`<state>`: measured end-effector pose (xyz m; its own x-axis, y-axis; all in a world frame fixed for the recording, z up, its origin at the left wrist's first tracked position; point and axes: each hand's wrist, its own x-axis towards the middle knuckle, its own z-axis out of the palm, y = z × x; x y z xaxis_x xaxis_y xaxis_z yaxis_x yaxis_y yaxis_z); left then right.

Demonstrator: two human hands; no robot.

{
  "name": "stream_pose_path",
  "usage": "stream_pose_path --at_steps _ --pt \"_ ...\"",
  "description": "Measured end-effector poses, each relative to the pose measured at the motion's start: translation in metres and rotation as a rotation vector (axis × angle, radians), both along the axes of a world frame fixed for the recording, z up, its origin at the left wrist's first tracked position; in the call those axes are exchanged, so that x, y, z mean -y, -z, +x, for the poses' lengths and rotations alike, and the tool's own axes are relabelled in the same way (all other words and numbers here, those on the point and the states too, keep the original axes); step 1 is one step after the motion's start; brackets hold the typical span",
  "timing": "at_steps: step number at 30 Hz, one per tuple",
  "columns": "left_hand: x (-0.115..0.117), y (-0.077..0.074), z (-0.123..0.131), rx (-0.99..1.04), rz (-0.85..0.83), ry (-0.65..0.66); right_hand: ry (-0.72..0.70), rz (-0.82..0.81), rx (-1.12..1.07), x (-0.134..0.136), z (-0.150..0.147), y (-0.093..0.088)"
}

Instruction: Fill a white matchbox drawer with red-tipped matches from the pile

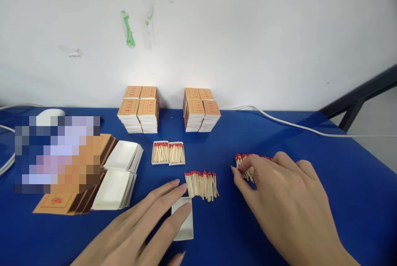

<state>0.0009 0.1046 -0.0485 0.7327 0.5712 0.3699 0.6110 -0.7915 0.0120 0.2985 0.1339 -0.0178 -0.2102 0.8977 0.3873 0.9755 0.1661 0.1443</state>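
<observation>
My left hand [149, 224] is open, its fingers stretched out over a white matchbox tray [186, 231]. One fingertip rests on the tray's upper part, and others reach beside a row of red-tipped matches [198, 185] lying on the table. Over to the right, my right hand [288, 200] is curled above a second pile of matches [240, 158], thumb and forefinger brought together at its left edge. The hand covers much of that pile, and how many matches are in the pinch is hidden. Two trays filled with matches [160, 153] sit side by side farther back.
Two stacks of orange matchboxes [138, 109] [203, 109] stand near the wall. At left lie white trays [113, 189] and flat orange sleeves [57, 204], partly under a blurred patch. A white cable [288, 123] runs along the back right of the blue table [350, 183].
</observation>
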Motion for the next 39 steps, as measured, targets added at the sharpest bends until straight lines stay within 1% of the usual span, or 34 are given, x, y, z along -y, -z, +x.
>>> stream_pose_path --at_steps 3,10,16,18,21,25,31,35,39 --pt "-0.001 0.000 0.002 0.013 0.002 -0.002 -0.028 -0.040 -0.045 0.001 0.000 0.001" --pt "-0.001 -0.002 0.003 0.027 0.001 0.005 -0.072 -0.172 -0.254 0.003 -0.005 0.000" --pt "-0.003 -0.003 0.004 0.034 0.035 0.003 -0.121 -0.253 -0.337 0.006 -0.010 -0.003" --pt "-0.003 -0.002 0.004 0.003 0.035 0.005 -0.139 -0.284 -0.377 0.007 -0.011 -0.003" --pt "-0.004 -0.002 0.004 -0.042 0.042 0.014 -0.123 -0.265 -0.412 0.007 -0.010 -0.005" --pt "-0.003 -0.002 0.002 -0.066 0.052 0.035 -0.096 -0.162 -0.357 0.003 -0.007 -0.004" --pt "-0.005 -0.003 0.002 -0.088 0.066 0.055 -0.136 -0.242 -0.347 0.002 -0.011 -0.001" --pt "-0.007 -0.004 0.003 -0.109 0.062 0.053 -0.172 -0.239 -0.358 0.003 -0.014 -0.001" --pt "-0.007 -0.004 0.003 -0.120 0.074 0.069 -0.172 -0.244 -0.354 0.003 -0.013 -0.001"
